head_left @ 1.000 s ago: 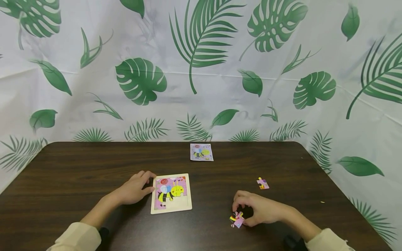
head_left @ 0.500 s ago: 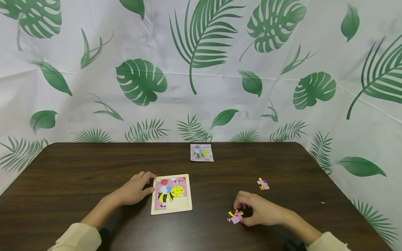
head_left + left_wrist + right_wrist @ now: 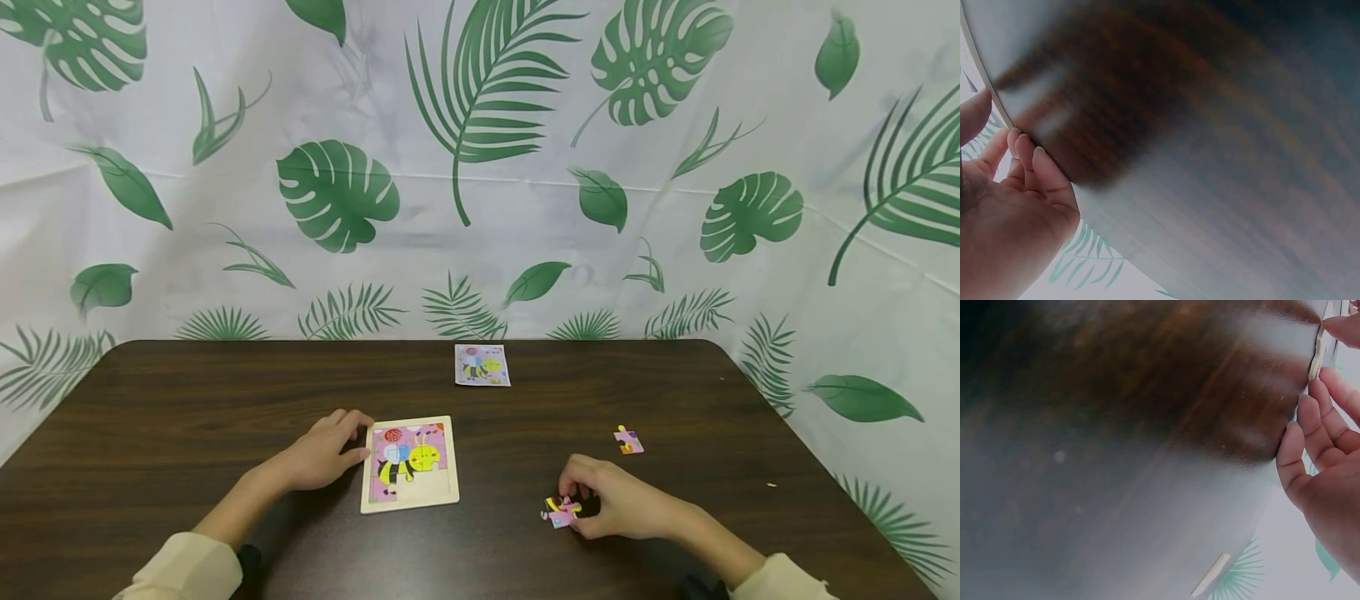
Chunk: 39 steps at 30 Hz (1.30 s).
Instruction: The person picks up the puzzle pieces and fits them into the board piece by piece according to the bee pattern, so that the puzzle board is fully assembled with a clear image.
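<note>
In the head view, a square wooden jigsaw tray (image 3: pixel 405 505) lies left of centre, with a bee picture on pink and a bare patch at its lower right. My left hand (image 3: pixel 324 452) rests at its left side, thumb on the edge and index finger at the upper left corner. To the right, thumb and fingers of my right hand (image 3: pixel 618 498) pinch a pink, yellow and black puzzle piece (image 3: pixel 562 517) low over the table. Seen from the right wrist, the piece (image 3: pixel 1317 355) shows edge-on between thumb (image 3: pixel 1342 330) and fingers.
A loose puzzle piece (image 3: pixel 628 440) lies beyond my right hand. A small printed bee picture (image 3: pixel 482 367) is at the back of the dark wooden table (image 3: pixel 262 379). Behind hangs a white leaf-print cloth (image 3: pixel 525 225). A tiny pale scrap (image 3: pixel 771 484) lies near the right edge.
My right fingers have turned the puzzle piece and shifted it slightly left and away from me. The left hand and the tray have stayed put.
</note>
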Tool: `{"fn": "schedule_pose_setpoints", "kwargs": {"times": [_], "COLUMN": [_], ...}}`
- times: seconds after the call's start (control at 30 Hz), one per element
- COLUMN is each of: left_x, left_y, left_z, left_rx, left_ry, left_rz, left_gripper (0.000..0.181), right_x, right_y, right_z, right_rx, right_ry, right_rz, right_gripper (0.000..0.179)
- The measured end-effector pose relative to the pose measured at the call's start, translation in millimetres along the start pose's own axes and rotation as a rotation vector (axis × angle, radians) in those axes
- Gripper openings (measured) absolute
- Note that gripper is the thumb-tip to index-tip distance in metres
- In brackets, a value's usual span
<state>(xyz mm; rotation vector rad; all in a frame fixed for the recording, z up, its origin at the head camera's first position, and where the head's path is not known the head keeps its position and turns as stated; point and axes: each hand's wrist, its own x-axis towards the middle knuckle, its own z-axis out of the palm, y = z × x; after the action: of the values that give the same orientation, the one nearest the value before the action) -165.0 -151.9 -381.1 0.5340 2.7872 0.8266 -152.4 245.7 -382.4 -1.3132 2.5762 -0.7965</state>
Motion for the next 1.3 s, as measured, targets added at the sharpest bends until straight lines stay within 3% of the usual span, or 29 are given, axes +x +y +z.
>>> {"fn": "schedule_pose_setpoints", "kwargs": {"times": [1.3], "left_x": [-1.2], "left_y": [2.4], "left_z": [-2.4], "left_rx": [-0.001], "left_ry": [-0.006], "left_rz": [-0.005], "left_gripper": [0.035], "right_x": [17.3], "right_y": [-2.5], "right_z": [0.1], "right_rx": [-0.005], "right_ry": [0.043], "right_rz": [0.003], "right_gripper": [0.025]}}
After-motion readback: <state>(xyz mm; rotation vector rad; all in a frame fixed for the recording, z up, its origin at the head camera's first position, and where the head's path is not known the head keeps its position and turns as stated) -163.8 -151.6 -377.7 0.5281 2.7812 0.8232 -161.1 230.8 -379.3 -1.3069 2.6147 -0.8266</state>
